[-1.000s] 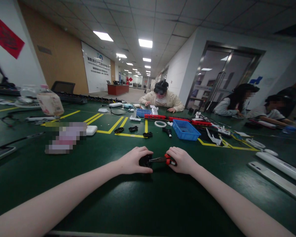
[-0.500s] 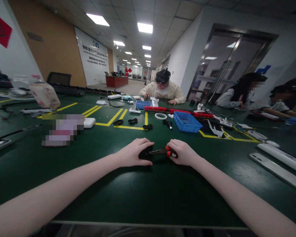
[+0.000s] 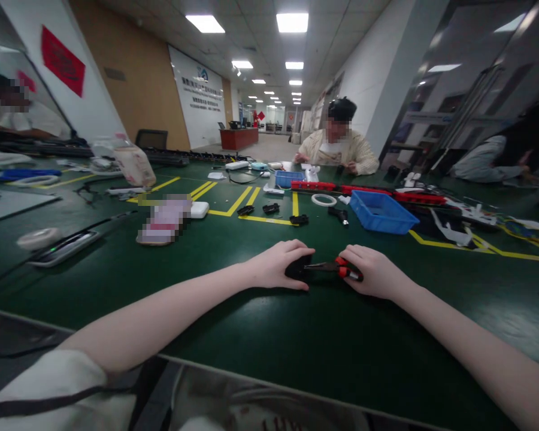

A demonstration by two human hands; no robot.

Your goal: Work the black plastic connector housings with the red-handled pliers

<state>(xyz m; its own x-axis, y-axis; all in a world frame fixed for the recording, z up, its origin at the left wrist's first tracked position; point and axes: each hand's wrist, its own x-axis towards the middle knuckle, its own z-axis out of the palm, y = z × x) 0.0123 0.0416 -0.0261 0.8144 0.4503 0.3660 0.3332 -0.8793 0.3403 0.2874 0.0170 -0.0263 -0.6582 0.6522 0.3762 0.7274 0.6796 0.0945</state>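
My left hand [image 3: 282, 266] is curled around a small black part [image 3: 297, 267], thumb below and fingers above; most of the part is hidden by the hand. My right hand [image 3: 372, 270] grips the red-and-black handles of needle-nose pliers [image 3: 326, 266]. The jaws point left and reach the black part; whether they pinch it I cannot tell. Both hands rest low over the green table. Beyond them lie several small black parts, one black part [image 3: 299, 219] nearest the hands, and a black angled piece with a bright tip [image 3: 340, 215].
An empty-looking blue bin [image 3: 381, 212] stands beyond my right hand, near a white tape ring [image 3: 324, 200]. Red strips [image 3: 368, 190] lie behind. To the left are a phone [image 3: 164, 220], a white case [image 3: 199, 209] and a bottle [image 3: 135, 161]. A person [image 3: 339, 140] sits opposite.
The view has swung left, so everything sits farther right in the picture. My hands keep the same hold on the black part and pliers. The person opposite has raised their hands.
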